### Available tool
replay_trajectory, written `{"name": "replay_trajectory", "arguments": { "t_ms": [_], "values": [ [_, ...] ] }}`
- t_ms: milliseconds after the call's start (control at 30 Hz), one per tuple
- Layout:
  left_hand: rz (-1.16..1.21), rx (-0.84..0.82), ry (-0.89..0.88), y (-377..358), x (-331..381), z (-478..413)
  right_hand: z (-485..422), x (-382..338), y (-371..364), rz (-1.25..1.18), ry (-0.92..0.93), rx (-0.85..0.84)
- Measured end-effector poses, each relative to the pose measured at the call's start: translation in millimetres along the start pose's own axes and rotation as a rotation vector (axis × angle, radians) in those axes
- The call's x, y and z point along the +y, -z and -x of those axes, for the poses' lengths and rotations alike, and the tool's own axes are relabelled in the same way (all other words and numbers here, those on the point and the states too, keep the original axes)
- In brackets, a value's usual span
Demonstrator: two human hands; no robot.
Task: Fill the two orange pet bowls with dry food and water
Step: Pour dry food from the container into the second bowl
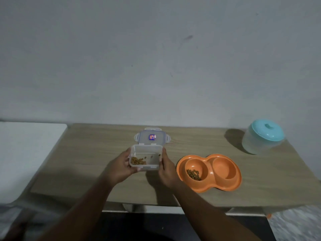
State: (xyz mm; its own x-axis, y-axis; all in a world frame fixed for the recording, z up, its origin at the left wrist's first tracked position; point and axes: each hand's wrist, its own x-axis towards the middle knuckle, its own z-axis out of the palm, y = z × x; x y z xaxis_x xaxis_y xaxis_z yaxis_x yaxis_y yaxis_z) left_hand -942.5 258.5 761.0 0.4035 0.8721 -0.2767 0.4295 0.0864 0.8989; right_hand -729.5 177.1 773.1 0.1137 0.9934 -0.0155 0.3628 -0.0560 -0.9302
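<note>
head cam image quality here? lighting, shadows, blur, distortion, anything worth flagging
Head view: dim, flat bluish light, no glare. Soft throughout; the kibble in the clear container and in the orange double bowl blurs into clumps. Shadows fall left of the teal-lidded jar and under the container. Wide-angle distortion splays the sides of the table; corners are blurriest.

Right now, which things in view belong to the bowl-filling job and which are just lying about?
Job: clear food container, held by left hand and right hand; orange double bowl, kibble in its left well, right well empty.
Lying about: container's lid on the table; teal-lidded tub, untouched, contents unclear; white surface at left.
</note>
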Motion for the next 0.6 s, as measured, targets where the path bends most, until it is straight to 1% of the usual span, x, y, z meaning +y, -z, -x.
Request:
{"name": "replay_trajectory", "arguments": {
  "t_ms": [167,267,467,600],
  "values": [
    [-0.008,0.022,0.036,14.7,-25.5,5.8,-2.1,-0.8,-27.8,0.061,-0.079,-0.029],
    [-0.017,0.012,0.043,16.5,-35.7,9.0,-2.0,4.8,-36.8,0.052,-0.108,-0.049],
    [-0.036,0.036,0.029,13.3,-37.9,12.2,-1.8,12.6,-43.1,0.009,-0.121,-0.032],
    [-0.054,0.043,0.038,13.2,-34.4,15.6,-1.9,14.2,-43.7,0.036,-0.138,-0.025]
  ]
}}
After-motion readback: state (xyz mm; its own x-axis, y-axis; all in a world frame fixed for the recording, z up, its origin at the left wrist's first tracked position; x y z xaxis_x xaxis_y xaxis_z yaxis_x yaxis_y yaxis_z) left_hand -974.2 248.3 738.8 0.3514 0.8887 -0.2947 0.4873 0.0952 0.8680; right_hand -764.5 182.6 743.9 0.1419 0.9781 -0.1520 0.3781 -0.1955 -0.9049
